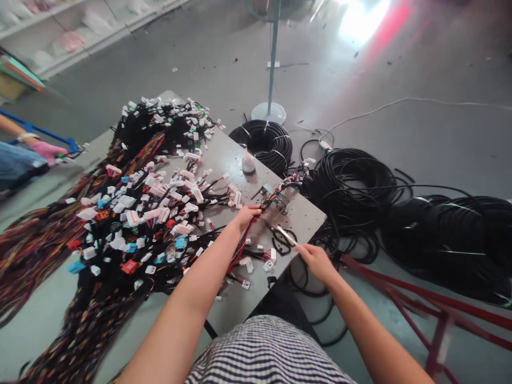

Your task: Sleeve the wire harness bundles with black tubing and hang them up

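matt grey tabletop (234,160), glossy black cable coils (266,141)

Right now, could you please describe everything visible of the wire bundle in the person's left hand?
The wire bundle is a thin sheaf of red and black insulated wires, lying slantwise across the right corner of the grey table. Its far end carries small white connectors; its near end fans into white tagged plugs. The left hand pinches it midway; the right hand is apart from it.

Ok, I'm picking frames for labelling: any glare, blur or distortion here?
Head view: strong glare washes out the floor top right; the wire harnesses at the left edge smear; centre is sharp around the left hand; wide-angle bending at the borders.
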`<state>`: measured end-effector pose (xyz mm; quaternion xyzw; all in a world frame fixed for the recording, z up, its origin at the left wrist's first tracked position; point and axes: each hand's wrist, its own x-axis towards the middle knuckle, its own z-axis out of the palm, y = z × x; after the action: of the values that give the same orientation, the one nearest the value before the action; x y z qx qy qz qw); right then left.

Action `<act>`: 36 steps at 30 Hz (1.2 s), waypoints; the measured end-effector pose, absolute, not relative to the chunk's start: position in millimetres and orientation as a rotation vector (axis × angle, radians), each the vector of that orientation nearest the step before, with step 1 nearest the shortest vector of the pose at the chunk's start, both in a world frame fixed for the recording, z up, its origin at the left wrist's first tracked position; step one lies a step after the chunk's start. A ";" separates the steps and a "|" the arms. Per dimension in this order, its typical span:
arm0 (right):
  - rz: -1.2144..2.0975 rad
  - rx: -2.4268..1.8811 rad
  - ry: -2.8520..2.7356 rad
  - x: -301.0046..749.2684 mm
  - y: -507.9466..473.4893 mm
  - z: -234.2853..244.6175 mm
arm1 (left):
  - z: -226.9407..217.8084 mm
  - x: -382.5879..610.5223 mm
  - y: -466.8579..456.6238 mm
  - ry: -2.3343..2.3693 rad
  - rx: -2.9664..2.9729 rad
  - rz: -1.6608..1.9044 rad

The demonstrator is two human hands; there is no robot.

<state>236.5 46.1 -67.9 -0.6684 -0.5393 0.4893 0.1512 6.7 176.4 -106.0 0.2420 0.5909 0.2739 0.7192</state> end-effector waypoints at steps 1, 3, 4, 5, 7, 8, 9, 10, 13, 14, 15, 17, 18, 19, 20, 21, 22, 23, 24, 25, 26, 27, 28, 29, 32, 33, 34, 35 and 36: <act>1.349 -1.919 -1.383 243.7 42.2 -66.9 | -105.6 7.0 176.4 1.307 0.528 0.612; 1.266 -1.929 -1.162 243.4 38.8 -67.1 | -105.0 7.4 176.2 1.319 0.507 0.622; 1.257 -1.921 -1.096 237.8 38.5 -68.1 | -104.8 7.5 176.1 1.324 0.504 0.623; 1.266 -1.903 -1.052 230.2 38.4 -69.5 | -104.5 7.4 176.0 1.331 0.503 0.620; 1.295 -1.865 -0.999 214.5 38.8 -73.8 | -103.6 7.3 175.9 1.341 0.505 0.618; 1.302 -1.852 -0.984 208.3 39.5 -76.6 | -103.2 7.2 175.8 1.344 0.506 0.620; 1.302 -1.840 -0.979 203.8 41.4 -79.8 | -102.8 7.2 175.6 1.344 0.504 0.624; 1.296 -1.830 -0.984 201.0 44.8 -83.2 | -102.6 7.1 175.4 1.345 0.500 0.628; 1.358 -1.732 -1.052 198.4 67.2 -92.3 | -102.6 6.5 174.4 1.350 0.494 0.636; 1.419 -1.688 -1.048 197.6 78.1 -94.0 | -102.8 6.0 173.8 1.353 0.501 0.637; 1.511 -1.655 -0.996 195.8 89.7 -94.6 | -102.9 5.5 173.1 1.350 0.518 0.637; 1.735 -1.602 -0.728 186.7 112.0 -93.2 | -102.8 5.3 171.6 1.314 0.576 0.636; 1.819 -1.571 -0.547 178.7 121.5 -91.6 | -102.8 6.0 170.9 1.288 0.609 0.636; 1.874 -1.530 -0.375 168.4 129.4 -90.0 | -102.9 7.5 170.3 1.272 0.644 0.637; 1.892 -1.494 -0.237 156.2 135.4 -88.7 | -103.2 9.8 170.1 1.281 0.674 0.640; 1.867 -1.472 -0.144 143.2 139.5 -88.0 | -103.9 12.7 170.1 1.324 0.696 0.646; 1.800 -1.475 -0.088 131.2 141.8 -88.3 | -104.9 15.9 170.4 1.384 0.707 0.654; 1.715 -1.496 -0.061 121.9 142.8 -89.4 | -106.2 19.0 171.0 1.443 0.707 0.662; 1.635 -1.531 -0.065 117.5 142.9 -91.3 | -107.6 21.5 171.8 1.485 0.700 0.662; 1.601 -1.564 -0.124 119.4 143.1 -93.6 | -109.1 23.0 172.7 1.506 0.688 0.649; 1.640 -1.586 -0.257 128.5 144.2 -95.7 | -110.4 23.4 173.7 1.502 0.682 0.629; 1.743 -1.588 -0.470 144.4 147.2 -97.2 | -111.5 22.8 174.6 1.482 0.686 0.602; 1.849 -1.586 -0.747 165.6 152.9 -97.7 | -112.3 21.4 175.5 1.463 0.696 0.573; 1.911 -1.578 -1.077 189.7 161.6 -97.1 | -112.6 19.5 176.3 1.450 0.707 0.549; 1.268 -1.709 -1.863 250.6 202.0 -91.7 | -111.3 14.3 178.2 1.431 0.713 0.516; 1.018 -1.708 -2.024 260.4 216.5 -90.5 | -110.1 13.5 178.6 1.431 0.705 0.510; 0.850 -1.671 -2.166 264.2 229.2 -90.3 | -108.8 13.3 178.8 1.432 0.695 0.505; 0.770 -1.603 -2.312 263.1 239.2 -91.2 | -107.4 13.4 178.8 1.431 0.687 0.503; 0.736 -1.539 -2.435 258.8 245.8 -92.8 | -106.3 13.8 178.7 1.430 0.678 0.505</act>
<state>258.8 245.8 -92.8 -0.5158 -0.8161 0.2466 0.0839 13.8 178.7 -106.3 0.3014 0.6355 0.2244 0.6745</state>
